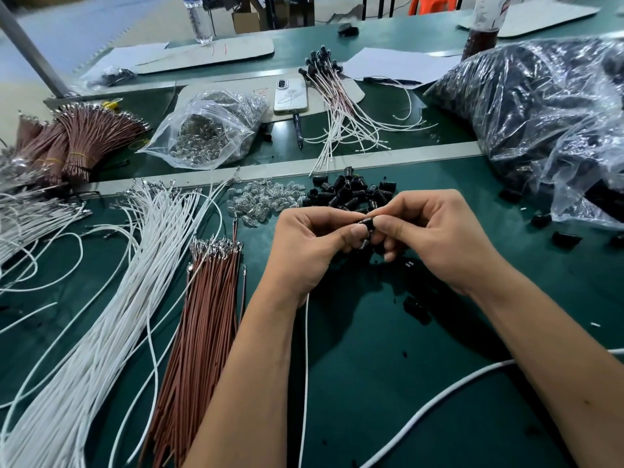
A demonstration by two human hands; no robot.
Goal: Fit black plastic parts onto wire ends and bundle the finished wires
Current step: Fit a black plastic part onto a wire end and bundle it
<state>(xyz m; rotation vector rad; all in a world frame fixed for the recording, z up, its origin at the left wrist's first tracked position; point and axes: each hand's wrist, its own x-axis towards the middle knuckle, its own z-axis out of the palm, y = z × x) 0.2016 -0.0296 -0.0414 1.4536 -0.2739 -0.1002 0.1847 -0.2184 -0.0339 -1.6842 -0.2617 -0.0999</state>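
A green table (388, 383) carries a long spread of white wires (111, 298) at the left, with a sheaf of brown wires (206, 325) just beside it. Farther back lie a heap of small clear bulbs (266, 197) and, touching it on the right, a heap of black plastic parts (351, 192). Beyond a pale strip across the table lie a clear bag of bulbs (209, 130), a phone (290, 96), tied brown wire bundles (84, 140), finished wires with black ends (341, 109) and, at the far right, a big plastic bag of black parts (540, 113).
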